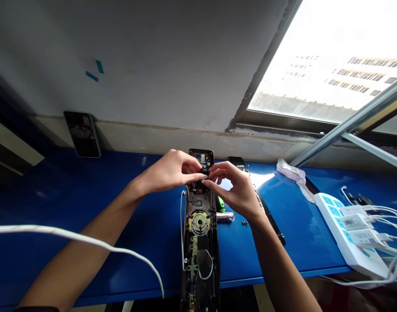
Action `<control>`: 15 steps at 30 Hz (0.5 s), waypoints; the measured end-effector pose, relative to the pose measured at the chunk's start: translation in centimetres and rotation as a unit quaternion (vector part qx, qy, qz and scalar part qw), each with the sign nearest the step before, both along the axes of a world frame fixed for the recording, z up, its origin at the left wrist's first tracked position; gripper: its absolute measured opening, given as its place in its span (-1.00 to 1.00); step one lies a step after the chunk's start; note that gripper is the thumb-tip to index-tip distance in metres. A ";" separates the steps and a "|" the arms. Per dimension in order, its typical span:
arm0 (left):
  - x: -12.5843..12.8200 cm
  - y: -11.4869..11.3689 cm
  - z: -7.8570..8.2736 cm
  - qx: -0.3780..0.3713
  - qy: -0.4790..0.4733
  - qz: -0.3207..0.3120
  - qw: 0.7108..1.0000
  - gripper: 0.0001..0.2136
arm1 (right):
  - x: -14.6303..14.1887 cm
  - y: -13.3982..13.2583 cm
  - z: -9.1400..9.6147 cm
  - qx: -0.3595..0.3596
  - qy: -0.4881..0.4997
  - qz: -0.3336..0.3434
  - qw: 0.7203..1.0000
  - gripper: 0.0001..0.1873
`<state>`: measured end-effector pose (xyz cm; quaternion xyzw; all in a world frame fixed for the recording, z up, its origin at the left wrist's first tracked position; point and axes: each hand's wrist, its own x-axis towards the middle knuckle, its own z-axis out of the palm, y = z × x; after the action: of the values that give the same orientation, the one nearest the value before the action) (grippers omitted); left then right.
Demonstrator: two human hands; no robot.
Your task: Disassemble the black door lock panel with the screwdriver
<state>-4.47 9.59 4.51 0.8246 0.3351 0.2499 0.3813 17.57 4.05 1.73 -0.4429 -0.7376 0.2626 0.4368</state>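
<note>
A long black housing, by its look an opened electronic door lock (pixel 194 216), lies lengthwise in front of me and reaches past the desk's near edge. Inside it show a circuit board (pixel 203 159) at the far end, a round metal mechanism (pixel 200 222) and a thin white cable (pixel 182 225) along the left side. My left hand (pixel 177 171) pinches thumb and fingers together over the upper part, below the board. Opposite it, my right hand (pixel 234 186) is pinched too, its fingertips almost meeting the left ones. What sits between the fingertips is too small to tell.
On the blue desk (pixel 136 242), right of the lock, lie a green-handled tool (pixel 221 203), a pinkish wrapped cylinder (pixel 225 217), small screws (pixel 244 223) and a long black panel (pixel 273 221). A power strip (pixel 335 229) stands far right; a phone (pixel 83 134) leans left. A white cable (pixel 88 236) crosses my left forearm.
</note>
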 end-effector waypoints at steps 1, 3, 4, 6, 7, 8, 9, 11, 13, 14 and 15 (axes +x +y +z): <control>0.1 -0.1 0.0 -0.006 -0.006 0.001 1.000 -0.78 | 0.0 -0.1 0.0 -0.022 0.012 -0.001 1.000 -0.72; 0.3 -0.3 0.1 -0.012 -0.007 -0.004 1.000 -0.79 | 0.0 -0.2 0.0 -0.053 0.024 0.000 0.998 -0.68; 0.3 -0.4 0.1 -0.016 -0.005 -0.007 1.000 -0.79 | 0.1 -0.3 0.0 -0.061 0.023 0.000 0.998 -0.68; 0.4 -0.5 0.0 -0.019 0.001 -0.002 1.000 -0.79 | 0.1 -0.4 0.1 -0.066 0.015 -0.011 0.998 -0.67; 0.5 -0.6 0.0 -0.019 0.004 0.003 1.000 -0.79 | 0.1 -0.4 0.1 -0.068 0.010 -0.020 0.997 -0.68; 0.5 -0.6 -0.1 -0.019 0.008 0.007 1.000 -0.79 | 0.0 -0.4 0.2 -0.069 0.005 -0.029 0.997 -0.70; 0.6 -0.6 -0.3 -0.019 0.012 0.009 1.000 -0.79 | -0.1 -0.5 0.3 -0.071 0.001 -0.038 0.997 -0.71; 0.7 -0.6 -0.5 -0.016 0.022 0.005 1.000 -0.79 | -0.3 -0.5 0.3 -0.077 -0.003 -0.051 0.996 -0.75; 0.7 -0.7 -0.5 -0.012 0.034 -0.005 0.999 -0.78 | -0.6 -0.5 0.4 -0.085 -0.005 -0.054 0.995 -0.78; 0.7 -0.7 -0.4 -0.009 0.039 -0.010 0.999 -0.78 | -0.6 -0.6 0.4 -0.089 -0.006 -0.056 0.994 -0.79; 0.7 -0.8 -0.3 -0.007 0.045 -0.015 0.999 -0.78 | -0.7 -0.7 0.5 -0.095 -0.007 -0.057 0.994 -0.80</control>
<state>-3.80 8.79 4.21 0.8374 0.3410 0.2041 0.3754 16.85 3.38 2.20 -0.5256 -0.6862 0.3026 0.4016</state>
